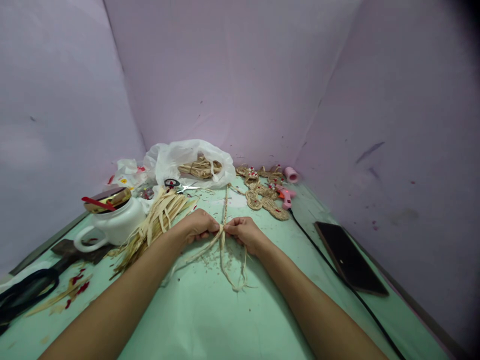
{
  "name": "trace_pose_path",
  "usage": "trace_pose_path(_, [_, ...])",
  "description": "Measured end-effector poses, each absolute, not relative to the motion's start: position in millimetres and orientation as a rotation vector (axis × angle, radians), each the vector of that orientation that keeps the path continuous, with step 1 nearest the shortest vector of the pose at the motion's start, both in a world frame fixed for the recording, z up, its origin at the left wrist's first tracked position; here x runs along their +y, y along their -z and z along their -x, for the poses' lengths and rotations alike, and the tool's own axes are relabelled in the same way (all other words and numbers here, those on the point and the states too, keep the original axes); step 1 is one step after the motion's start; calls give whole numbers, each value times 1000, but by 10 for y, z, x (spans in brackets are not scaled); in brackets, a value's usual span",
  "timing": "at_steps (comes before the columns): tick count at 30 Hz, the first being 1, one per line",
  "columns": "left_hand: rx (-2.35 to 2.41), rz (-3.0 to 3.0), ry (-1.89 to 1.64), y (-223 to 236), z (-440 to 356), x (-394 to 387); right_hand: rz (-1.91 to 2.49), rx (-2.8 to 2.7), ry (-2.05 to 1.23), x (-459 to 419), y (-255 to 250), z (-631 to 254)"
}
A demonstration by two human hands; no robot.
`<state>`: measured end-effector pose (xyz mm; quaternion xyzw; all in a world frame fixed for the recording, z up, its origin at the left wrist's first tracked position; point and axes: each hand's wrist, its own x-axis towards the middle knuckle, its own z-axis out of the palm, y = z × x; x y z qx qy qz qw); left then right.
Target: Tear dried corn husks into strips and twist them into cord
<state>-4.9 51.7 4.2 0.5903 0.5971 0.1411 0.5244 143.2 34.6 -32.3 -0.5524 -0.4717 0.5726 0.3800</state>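
- The left hand (198, 225) and the right hand (244, 231) meet at the middle of the frame, both closed in a pinch on the same braided straw cord (225, 206).
- The fingertips of the two hands almost touch, just at the place where the braid ends and the loose straw strands (228, 265) begin.
- The long axis of the cord runs straight away from the person, toward the upper middle of the table; its far end points to the white plastic bag (195, 162).
- The loose strands hang down toward the lower part of the frame and lie spread on the green table (210, 320).
- Just left of the left hand lies a bundle of raw straw (155, 225), pointing diagonally to the upper right.
- Further left stands a white mug (112, 225) with a lid, and scissors (176, 185) lie near the bag.
- Up and right of the hands are flat woven coils (264, 197) and a pink glue gun (286, 196); its black cable (337, 272) runs to the lower right, beside a dark flat phone or tablet (348, 257).
- Nothing lies across the cord between the hands and the bag.
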Motion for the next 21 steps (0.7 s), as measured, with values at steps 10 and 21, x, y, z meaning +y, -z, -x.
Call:
trace_pose_path(10, [1436,-1239,-231,67,5,632,1407,-1153,-1483,360,333,-1423])
trace_pose_path(21, [1295,-1201,-400,28,-88,503,1264,-983,-1766,329,228,-1502])
